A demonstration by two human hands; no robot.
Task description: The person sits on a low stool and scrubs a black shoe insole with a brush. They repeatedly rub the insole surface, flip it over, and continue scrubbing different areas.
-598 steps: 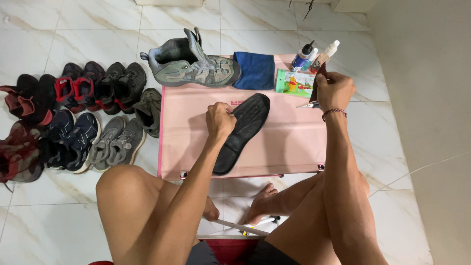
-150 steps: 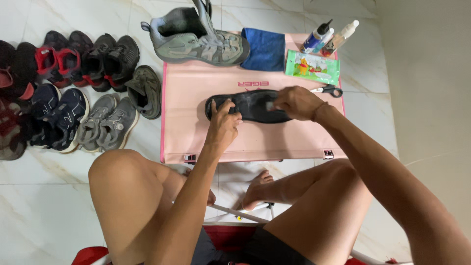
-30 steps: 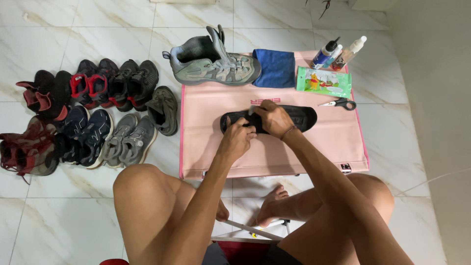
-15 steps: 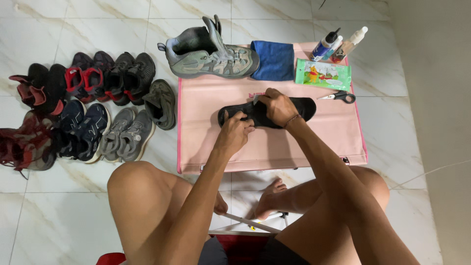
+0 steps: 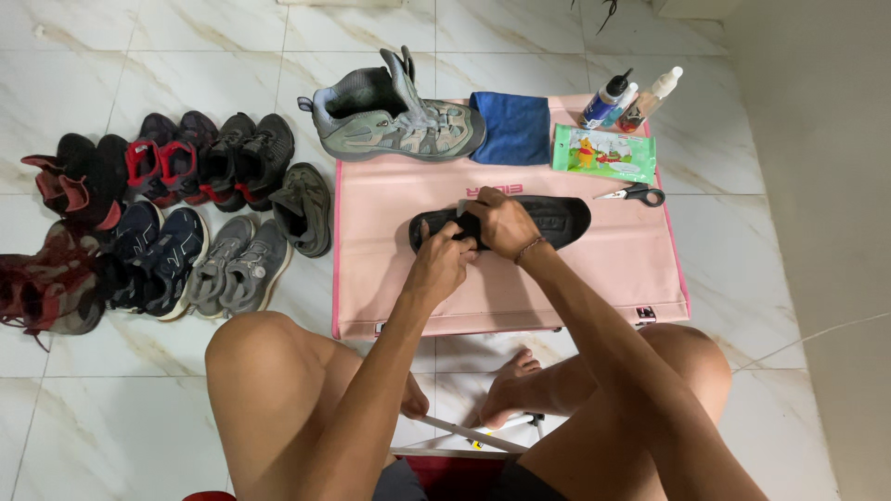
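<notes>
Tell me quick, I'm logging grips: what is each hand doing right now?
Left hand: closed on the near end of the black insole, fingers pinching it.
Right hand: closed on the same insole, pressing it onto the pink table.

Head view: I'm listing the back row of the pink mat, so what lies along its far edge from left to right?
Grey boot → folded blue cloth → green wipes packet → small bottles.

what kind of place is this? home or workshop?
Likely a home floor set up for shoe cleaning, not a workshop: marble-look floor tiles, pairs of worn shoes lined up on them, and a low pink table where both hands, left hand and right hand, work a black insole.
</notes>
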